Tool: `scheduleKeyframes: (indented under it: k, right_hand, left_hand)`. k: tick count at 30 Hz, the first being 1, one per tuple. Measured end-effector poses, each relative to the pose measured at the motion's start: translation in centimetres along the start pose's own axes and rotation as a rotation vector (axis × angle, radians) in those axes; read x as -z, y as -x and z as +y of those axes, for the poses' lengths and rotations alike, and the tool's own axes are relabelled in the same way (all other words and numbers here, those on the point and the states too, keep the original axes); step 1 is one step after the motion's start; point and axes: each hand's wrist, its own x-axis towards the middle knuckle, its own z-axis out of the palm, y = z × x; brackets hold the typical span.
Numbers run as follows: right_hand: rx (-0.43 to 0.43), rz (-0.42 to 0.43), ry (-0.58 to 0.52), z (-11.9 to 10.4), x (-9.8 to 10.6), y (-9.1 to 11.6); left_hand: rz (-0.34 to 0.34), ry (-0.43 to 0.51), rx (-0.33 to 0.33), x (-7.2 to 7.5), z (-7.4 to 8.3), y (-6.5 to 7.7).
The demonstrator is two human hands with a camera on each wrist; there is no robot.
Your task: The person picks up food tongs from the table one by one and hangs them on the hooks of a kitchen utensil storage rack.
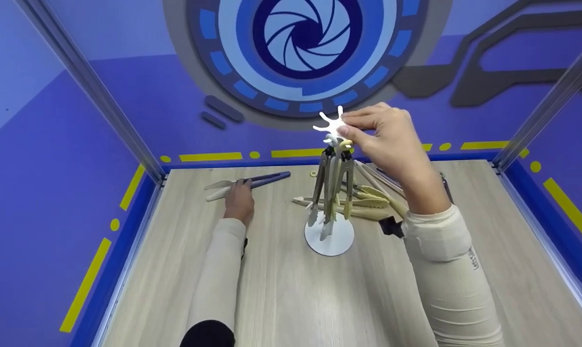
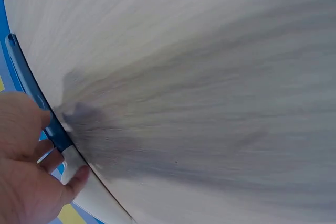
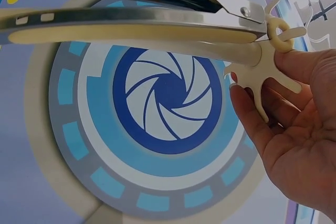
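Observation:
At the left, my left hand (image 1: 240, 205) grips a pair of tongs with dark blue handles (image 1: 274, 178) and pale heads, which lie on the table. The left wrist view shows its fingers around the tongs (image 2: 32, 80), near where blue meets white. My right hand (image 1: 389, 140) pinches the white, several-armed hook top (image 1: 335, 126) of an upright stand with a round white base (image 1: 329, 243). Several metal tongs (image 1: 321, 178) hang from its hooks by rings. In the right wrist view, a cream ring (image 3: 281, 35) sits over one hook, with metal-sided tongs (image 3: 157, 24) attached.
Behind and right of the stand lie more tongs, including a beige pair (image 1: 368, 212) and a yellow-headed pair (image 1: 372, 193). A small yellow ring (image 1: 313, 174) lies behind the stand. A black object (image 1: 391, 226) is beside my right sleeve. Blue panels (image 1: 291, 130) enclose the table.

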Motion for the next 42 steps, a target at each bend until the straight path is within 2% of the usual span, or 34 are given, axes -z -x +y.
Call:
scheduleKeyframes:
  k: [3, 6, 12, 22, 28, 31, 37, 42]
  right_hand:
    - [0.004, 0.01, -0.006, 0.1, 0.0, 0.0]
    - [0.002, 0.014, -0.016, 0.1, -0.1, 0.0]
    - [-0.023, 0.013, -0.012, 0.0, -0.2, 0.2]
    - [-0.015, -0.008, 0.009, 0.3, -0.2, 0.1]
    - [-0.044, -0.006, 0.009, 0.4, 0.2, 0.1]
    - [-0.031, 0.002, 0.008, 0.4, 0.1, 0.1]
    - [-0.005, 0.004, 0.01, 0.2, -0.1, -0.2]
    - [-0.016, 0.0, 0.01, 0.3, 0.0, -0.2]
  left_hand:
    - [0.035, -0.004, 0.005, -0.3, -0.2, -0.1]
    - [0.039, -0.017, 0.001, -0.6, -0.5, 0.2]
    - [0.065, -0.048, -0.043, -0.9, -0.8, 0.8]
    - [0.098, -0.099, -0.11, -1.5, -1.5, 1.8]
    - [0.11, -0.128, -0.158, -1.3, -1.5, 1.8]
    - [0.102, -0.174, -0.174, -1.3, -1.6, 1.9]
    - [0.161, -0.277, -0.2, -1.2, -2.1, 2.2]
    - [0.199, -0.285, -0.229, -0.8, -1.7, 2.7]
